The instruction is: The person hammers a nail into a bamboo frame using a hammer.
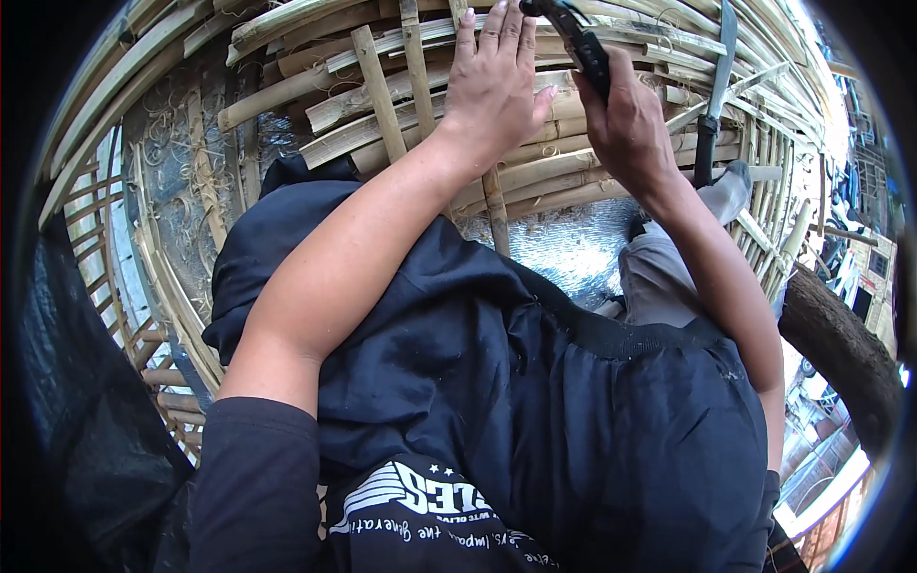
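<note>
My left hand (494, 91) lies flat on the bamboo slats (544, 153), fingers stretched out and thumb apart, holding nothing. Just to its right, my right hand (630, 124) is closed around the black grip of a hammer (587, 57). The hammer slants up to the left, its dark head close to my left fingertips near the top edge. Split bamboo strips run crosswise beneath both hands, with thinner upright sticks (379, 95) crossing them left of my left hand. Whether the hammer head touches the bamboo I cannot tell.
A long-bladed machete (723, 67) with a black handle stands among the slats at the right. Silvery sheeting (564, 248) shows below the slats, and curly shavings (196, 143) lie at the left. A thick brown log (841, 349) is at the far right. Dark fabric covers my lap.
</note>
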Demonstrator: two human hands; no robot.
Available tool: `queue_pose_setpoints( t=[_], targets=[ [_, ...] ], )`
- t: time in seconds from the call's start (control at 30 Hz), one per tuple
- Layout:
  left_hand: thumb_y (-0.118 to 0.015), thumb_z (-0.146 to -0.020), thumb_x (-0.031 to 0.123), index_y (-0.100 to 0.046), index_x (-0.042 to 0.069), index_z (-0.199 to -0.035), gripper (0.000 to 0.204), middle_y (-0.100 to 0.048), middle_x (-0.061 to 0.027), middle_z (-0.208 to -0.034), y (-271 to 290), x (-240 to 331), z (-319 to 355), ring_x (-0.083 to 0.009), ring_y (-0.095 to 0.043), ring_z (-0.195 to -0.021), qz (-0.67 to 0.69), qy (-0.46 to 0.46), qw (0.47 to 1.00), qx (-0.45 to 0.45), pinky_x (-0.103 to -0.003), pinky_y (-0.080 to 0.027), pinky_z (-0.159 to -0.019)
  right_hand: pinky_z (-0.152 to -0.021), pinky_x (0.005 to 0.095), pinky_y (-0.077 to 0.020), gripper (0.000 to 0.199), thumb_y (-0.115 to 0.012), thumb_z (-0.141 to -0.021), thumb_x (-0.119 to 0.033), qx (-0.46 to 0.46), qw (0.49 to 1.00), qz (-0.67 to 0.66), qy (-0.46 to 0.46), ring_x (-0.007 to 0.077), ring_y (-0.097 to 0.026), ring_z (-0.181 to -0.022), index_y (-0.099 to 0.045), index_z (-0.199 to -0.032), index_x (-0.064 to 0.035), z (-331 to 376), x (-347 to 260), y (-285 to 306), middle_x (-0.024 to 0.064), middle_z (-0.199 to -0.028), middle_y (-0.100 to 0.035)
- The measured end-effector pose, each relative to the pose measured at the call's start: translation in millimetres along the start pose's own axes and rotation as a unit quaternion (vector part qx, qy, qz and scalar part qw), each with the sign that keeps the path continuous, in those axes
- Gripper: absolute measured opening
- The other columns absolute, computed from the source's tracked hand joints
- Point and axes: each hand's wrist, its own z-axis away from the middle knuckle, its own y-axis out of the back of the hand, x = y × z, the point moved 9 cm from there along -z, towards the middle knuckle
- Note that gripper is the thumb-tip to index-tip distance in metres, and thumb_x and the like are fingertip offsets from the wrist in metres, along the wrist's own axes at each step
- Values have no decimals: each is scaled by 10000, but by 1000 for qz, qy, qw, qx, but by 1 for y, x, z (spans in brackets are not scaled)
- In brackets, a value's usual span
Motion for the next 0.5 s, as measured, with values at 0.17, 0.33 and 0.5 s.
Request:
queue_pose_setpoints(
  t=[0.17,0.33,0.5],
  targets=[
    [-562,-907,530,-393,-130,-1487,895,-293,-279,-1621,12,0,1,-374,-223,-1536,-37,3,999,39,-624,-35,-1255,-605,548,-492,250,-623,-997,-134,67,996,-50,14,476,-660,-710,-460,-1140,-10,-2,-9,8,256,-771,-669],
    [-576,-895,521,-364,-132,-1499,914,-281,-283,-1626,2,-1,-3,-374,-221,-1538,6,5,1000,16,-614,-44,-1254,-605,528,-495,252,-635,-992,-142,84,995,-36,30,473,-661,-709,-486,-1157,-24,-5,-15,21,251,-787,-670],
    [-544,-916,499,-354,-131,-1507,884,-290,-277,-1626,3,1,0,-382,-209,-1542,70,12,997,4,-600,-41,-1256,-631,559,-491,269,-642,-992,-162,-32,999,-14,-18,471,-668,-735,-467,-1141,-21,4,16,-18,259,-804,-679]
  ],
)
